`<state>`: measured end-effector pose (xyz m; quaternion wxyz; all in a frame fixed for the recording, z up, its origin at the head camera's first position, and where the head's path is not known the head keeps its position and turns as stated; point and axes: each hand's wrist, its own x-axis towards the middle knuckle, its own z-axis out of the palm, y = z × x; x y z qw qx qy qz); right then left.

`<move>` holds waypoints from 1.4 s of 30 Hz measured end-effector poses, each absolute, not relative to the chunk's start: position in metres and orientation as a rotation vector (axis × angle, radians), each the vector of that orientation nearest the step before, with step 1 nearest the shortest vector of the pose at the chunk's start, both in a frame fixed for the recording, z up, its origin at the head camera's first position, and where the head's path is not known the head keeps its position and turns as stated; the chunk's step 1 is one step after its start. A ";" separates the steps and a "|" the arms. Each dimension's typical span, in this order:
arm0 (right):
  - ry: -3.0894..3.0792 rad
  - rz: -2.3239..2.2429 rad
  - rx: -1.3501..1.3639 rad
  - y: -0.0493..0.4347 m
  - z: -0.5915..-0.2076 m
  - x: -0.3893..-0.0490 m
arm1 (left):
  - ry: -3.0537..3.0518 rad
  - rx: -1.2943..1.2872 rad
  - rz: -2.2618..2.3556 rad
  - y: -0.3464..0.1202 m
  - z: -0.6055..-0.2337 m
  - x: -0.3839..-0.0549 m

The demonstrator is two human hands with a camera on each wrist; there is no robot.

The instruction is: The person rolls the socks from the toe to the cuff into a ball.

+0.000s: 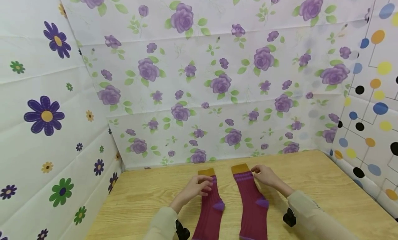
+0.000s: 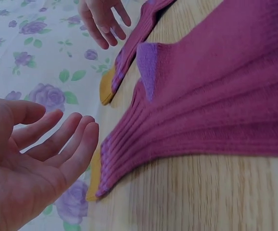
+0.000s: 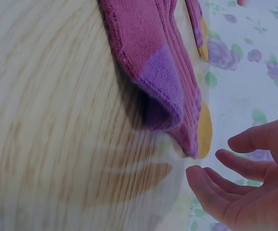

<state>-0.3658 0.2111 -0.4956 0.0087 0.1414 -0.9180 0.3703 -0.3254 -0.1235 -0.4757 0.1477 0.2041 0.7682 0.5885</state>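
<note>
Two maroon socks lie side by side on the wooden table, each with a mustard cuff, purple stripes and a purple heel. Over the upper part of the left sock [image 1: 209, 214] hovers my left hand [image 1: 196, 188], its fingers loosely bent and holding nothing. In the left wrist view that hand [image 2: 43, 159] is palm up to the camera beside the cuff. My right hand [image 1: 268, 176] is at the right edge of the right sock [image 1: 251, 205], near its cuff. The right wrist view shows the right hand [image 3: 245, 178] with relaxed, parted fingers and nothing between them.
The wooden table [image 1: 143, 202] ends at a back wall of white cloth with purple roses [image 1: 220, 84]. A daisy-patterned cloth [image 1: 46, 115] hangs on the left, a dotted cloth [image 1: 377, 129] on the right. Both sleeves carry black wrist devices [image 1: 290, 217].
</note>
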 end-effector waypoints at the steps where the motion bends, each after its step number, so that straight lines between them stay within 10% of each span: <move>1: -2.870 1.160 0.430 0.211 -0.496 -0.366 | 2.207 0.584 1.690 -0.122 -0.475 -0.325; 42: -2.901 1.181 0.139 0.193 -0.505 -0.363 | 2.085 0.526 1.568 -0.075 -0.475 -0.319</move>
